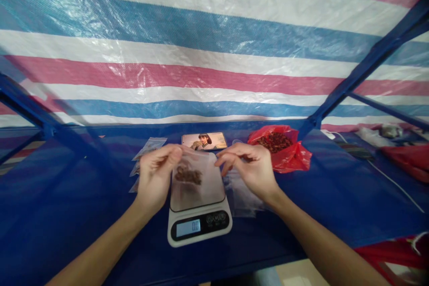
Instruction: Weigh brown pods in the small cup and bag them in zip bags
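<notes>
My left hand point(156, 172) pinches the upper left corner of a small clear zip bag point(189, 161). Inside the bag lies a clump of brown dried pieces point(188, 176). At the bag's upper right edge, the curled fingers of my right hand point(253, 167) close on the plastic. The bag hangs over the plate of a white kitchen scale point(201, 237), whose display reads 0.0. Flat empty clear bags point(246, 199) lie under and beside my right hand. Left of the scale, partly behind my left hand, are several filled clear bags point(150, 145).
Behind the scale a phone point(204, 141) shows a person on its screen. An open red plastic bag point(298, 156) of dark red dried pieces stands at the right. Blue metal bars point(365, 62) frame the blue table point(110, 237), with striped sheeting behind. A white cable point(395, 183) lies far right.
</notes>
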`<state>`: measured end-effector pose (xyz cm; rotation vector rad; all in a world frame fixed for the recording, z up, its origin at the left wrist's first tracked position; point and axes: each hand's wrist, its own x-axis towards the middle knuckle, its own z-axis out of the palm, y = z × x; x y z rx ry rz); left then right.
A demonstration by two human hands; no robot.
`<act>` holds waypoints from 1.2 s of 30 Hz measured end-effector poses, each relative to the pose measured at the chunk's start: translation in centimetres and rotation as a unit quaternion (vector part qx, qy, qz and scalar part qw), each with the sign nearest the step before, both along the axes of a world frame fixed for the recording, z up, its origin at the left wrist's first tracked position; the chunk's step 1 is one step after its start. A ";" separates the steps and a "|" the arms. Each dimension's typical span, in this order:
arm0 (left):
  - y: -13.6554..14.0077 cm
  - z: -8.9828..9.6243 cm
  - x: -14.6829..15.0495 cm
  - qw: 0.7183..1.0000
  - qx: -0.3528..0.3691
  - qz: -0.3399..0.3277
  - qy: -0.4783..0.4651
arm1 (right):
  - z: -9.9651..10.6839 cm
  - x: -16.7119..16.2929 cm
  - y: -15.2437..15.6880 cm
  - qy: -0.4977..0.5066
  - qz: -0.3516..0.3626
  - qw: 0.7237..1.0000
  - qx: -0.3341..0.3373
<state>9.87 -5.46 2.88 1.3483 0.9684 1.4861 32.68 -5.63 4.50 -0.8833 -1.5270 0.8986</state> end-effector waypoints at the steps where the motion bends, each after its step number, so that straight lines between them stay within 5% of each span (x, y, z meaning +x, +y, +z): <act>1: 0.5 0.5 -0.6 0.999 -0.009 0.022 -0.027 | 0.5 1.1 0.6 0.009 -0.031 0.999 0.010; 4: 2.5 1.7 -3.3 0.994 -0.018 0.094 -0.052 | 2.0 5.6 2.9 -0.037 -0.115 0.992 0.029; 6: 4.0 1.7 -5.5 0.989 -0.035 0.141 0.009 | 2.7 9.4 4.7 -0.168 -0.140 0.975 0.020; 9: 5.8 0.3 -8.5 0.976 -0.059 0.177 0.117 | 2.4 14.6 7.0 -0.446 -0.150 0.883 -0.003; 11: 6.6 -0.8 -10.1 0.966 -0.074 0.191 0.155 | 1.2 17.1 7.9 -0.543 -0.111 0.830 -0.054; 13: 7.0 -1.7 -11.2 0.960 -0.084 0.195 0.182 | -0.5 18.5 8.4 -0.577 -0.077 0.809 -0.079; 18: 7.0 -3.2 -12.5 0.916 -0.053 0.172 0.360 | -4.1 19.6 8.9 -0.582 -0.047 0.811 -0.026; 24: 6.4 -4.5 -12.0 0.854 0.043 0.153 0.496 | -5.2 20.3 9.2 -0.569 -0.024 0.822 0.023; 29: 6.1 -4.5 -11.6 0.849 0.058 0.131 0.508 | -4.3 19.6 9.0 -0.522 -0.027 0.852 0.032; 36: 6.2 -5.2 -11.6 0.846 0.044 0.114 0.518 | -0.5 19.7 8.0 -0.479 -0.062 0.873 0.076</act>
